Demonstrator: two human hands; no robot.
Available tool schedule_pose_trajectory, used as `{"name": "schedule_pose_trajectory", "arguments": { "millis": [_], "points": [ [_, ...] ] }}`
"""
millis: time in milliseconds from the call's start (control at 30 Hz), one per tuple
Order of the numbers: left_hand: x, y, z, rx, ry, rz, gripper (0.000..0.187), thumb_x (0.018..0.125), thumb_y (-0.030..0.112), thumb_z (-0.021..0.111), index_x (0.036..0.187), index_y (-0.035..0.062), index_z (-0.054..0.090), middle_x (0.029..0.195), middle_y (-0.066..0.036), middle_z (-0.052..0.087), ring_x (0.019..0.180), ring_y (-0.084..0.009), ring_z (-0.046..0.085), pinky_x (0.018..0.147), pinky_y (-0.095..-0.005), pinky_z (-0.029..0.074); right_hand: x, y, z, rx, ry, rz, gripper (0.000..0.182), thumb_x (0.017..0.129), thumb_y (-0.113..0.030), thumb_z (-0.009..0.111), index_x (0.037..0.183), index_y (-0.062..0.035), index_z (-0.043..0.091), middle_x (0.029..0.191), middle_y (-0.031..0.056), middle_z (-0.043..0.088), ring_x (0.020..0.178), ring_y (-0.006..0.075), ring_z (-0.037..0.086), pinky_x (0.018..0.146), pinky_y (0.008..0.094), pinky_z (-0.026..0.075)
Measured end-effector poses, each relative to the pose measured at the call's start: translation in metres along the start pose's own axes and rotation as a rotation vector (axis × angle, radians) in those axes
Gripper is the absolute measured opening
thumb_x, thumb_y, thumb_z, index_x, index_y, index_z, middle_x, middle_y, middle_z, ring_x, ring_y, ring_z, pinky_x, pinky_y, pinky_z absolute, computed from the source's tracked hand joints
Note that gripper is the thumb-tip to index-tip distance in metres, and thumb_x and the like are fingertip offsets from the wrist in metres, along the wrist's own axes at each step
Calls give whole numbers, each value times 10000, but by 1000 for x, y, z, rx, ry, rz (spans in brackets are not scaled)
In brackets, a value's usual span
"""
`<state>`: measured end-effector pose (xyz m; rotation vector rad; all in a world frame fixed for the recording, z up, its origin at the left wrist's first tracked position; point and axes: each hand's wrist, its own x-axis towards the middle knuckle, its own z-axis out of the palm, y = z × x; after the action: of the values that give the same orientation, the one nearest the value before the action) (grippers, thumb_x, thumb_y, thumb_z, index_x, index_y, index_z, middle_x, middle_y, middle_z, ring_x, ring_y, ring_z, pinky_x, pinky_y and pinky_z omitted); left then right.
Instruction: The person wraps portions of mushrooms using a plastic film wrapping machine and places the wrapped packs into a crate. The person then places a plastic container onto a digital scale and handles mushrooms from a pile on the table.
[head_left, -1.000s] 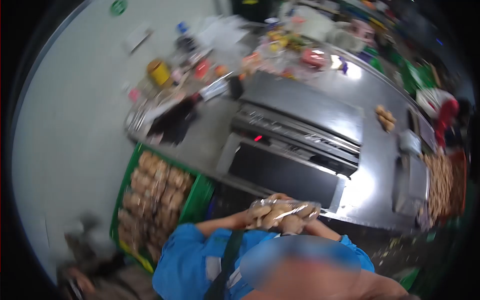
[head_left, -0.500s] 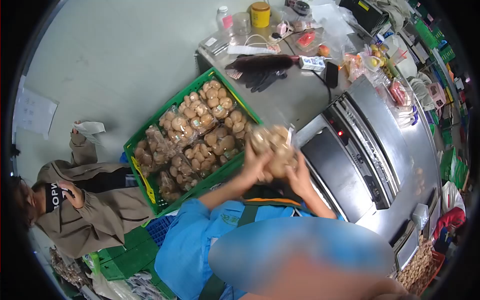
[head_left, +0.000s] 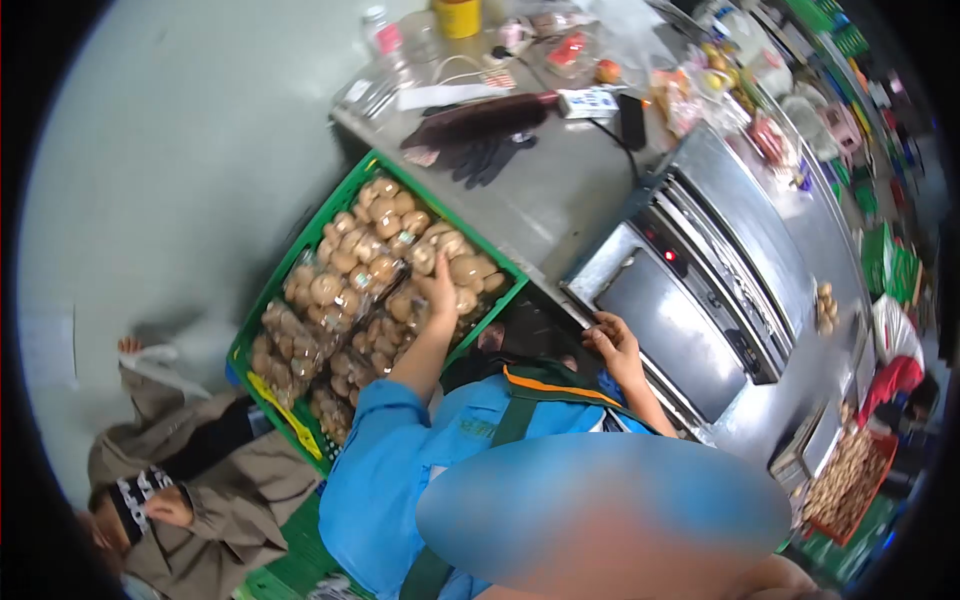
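A green crate [head_left: 300,250] holds several clear-wrapped packs of brown mushrooms [head_left: 345,265]. My left hand [head_left: 438,295] reaches into its right half, gripping a pack of mushrooms [head_left: 470,270] that rests among the others; some fingers are hidden by the pack. By the front edge of the metal wrapping machine [head_left: 670,330] is my right hand [head_left: 615,350], its fingers loosely bent and apart, with nothing in them. A small red light glows on the machine's panel.
Behind the crate, a metal table [head_left: 540,170] carries dark gloves [head_left: 485,160], a phone [head_left: 632,122], a bottle [head_left: 385,40] and a yellow tub [head_left: 458,17]. Another person [head_left: 200,490] stands at the left. An orange crate of mushrooms [head_left: 850,485] lies at lower right.
The mushroom pack that was between both hands beside the machine is now in the crate with my left hand. My right hand has let go and stays near the machine. The view has shifted.
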<state>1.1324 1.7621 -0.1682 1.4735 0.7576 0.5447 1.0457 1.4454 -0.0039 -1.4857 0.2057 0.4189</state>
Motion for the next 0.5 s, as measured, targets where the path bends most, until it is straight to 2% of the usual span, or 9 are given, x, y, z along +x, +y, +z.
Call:
{"name": "schedule_pose_trajectory", "arguments": {
  "millis": [33, 100, 167, 233, 267, 333, 367, 433, 500],
  "points": [
    [8, -23, -6, 64, 4, 11, 620, 818, 364, 627, 1152, -125, 443, 1158, -272, 510, 1070, -342, 509, 914, -393, 403, -5, 3, -10, 5, 39, -8, 357, 887, -105, 540, 1202, 25, 437, 959, 126, 601, 849, 162, 588, 783, 276, 473],
    [8, 8, -24, 711, -57, 15, 763, 839, 494, 527, 1269, -107, 336, 1316, -298, 362, 1175, -409, 404, 977, -455, 334, -20, 4, -37, 48, 170, -46, 338, 884, -100, 542, 1187, 25, 456, 954, 123, 606, 846, 157, 591, 779, 270, 476],
    [-8, 44, -13, 731, 64, 202, 732, 852, 383, 572, 1314, -85, 250, 1386, -276, 233, 1289, -360, 238, 1055, -439, 225, -45, -10, -82, -44, 358, -155, 266, 877, -90, 547, 1114, 30, 520, 895, 107, 626, 822, 142, 600, 754, 258, 484],
    [-60, 143, 34, 318, -176, 464, 519, 868, 195, 573, 1267, -50, 348, 1265, -223, 397, 1183, -300, 388, 990, -403, 330, -76, -23, -148, -109, 671, -309, 183, 871, -83, 550, 1013, 29, 579, 812, 88, 644, 757, 127, 606, 721, 255, 490],
    [-94, 169, 62, 59, -319, 408, 421, 870, 140, 564, 1223, -36, 419, 1197, -200, 473, 1118, -272, 463, 948, -378, 385, -94, -22, -190, -177, 815, -362, 186, 878, -100, 543, 1015, 21, 575, 838, 87, 640, 766, 127, 598, 715, 261, 484],
    [-146, 165, 107, 72, -806, 456, 208, 865, 64, 540, 1053, -26, 539, 986, -131, 594, 884, -203, 582, 790, -308, 472, -117, -28, -269, 21, 1082, -467, 186, 894, -142, 519, 976, 18, 567, 822, 68, 615, 765, 133, 572, 699, 272, 457],
    [-201, 182, 138, 81, -988, 556, 118, 894, 25, 483, 970, -19, 562, 881, -99, 605, 750, -149, 595, 665, -262, 483, -128, -46, -302, -1, 1201, -437, 225, 903, -163, 516, 1040, 8, 569, 833, 58, 609, 827, 126, 568, 775, 254, 431],
    [-288, 180, 188, 169, -1283, 610, 80, 807, 46, 585, 878, 43, 622, 737, -78, 632, 639, -204, 602, 591, -314, 467, -129, -39, -399, -143, 1273, -511, 260, 899, -179, 524, 1051, 29, 561, 908, 80, 607, 868, 143, 571, 786, 271, 437],
    [-362, 167, 224, 139, -1487, 862, 105, 753, 38, 624, 854, 62, 639, 662, -72, 594, 632, -183, 588, 567, -308, 436, -116, -22, -498, -225, 1343, -465, 321, 872, -236, 561, 1095, -5, 559, 1010, 106, 601, 932, 179, 571, 836, 298, 430]
  ]
}}
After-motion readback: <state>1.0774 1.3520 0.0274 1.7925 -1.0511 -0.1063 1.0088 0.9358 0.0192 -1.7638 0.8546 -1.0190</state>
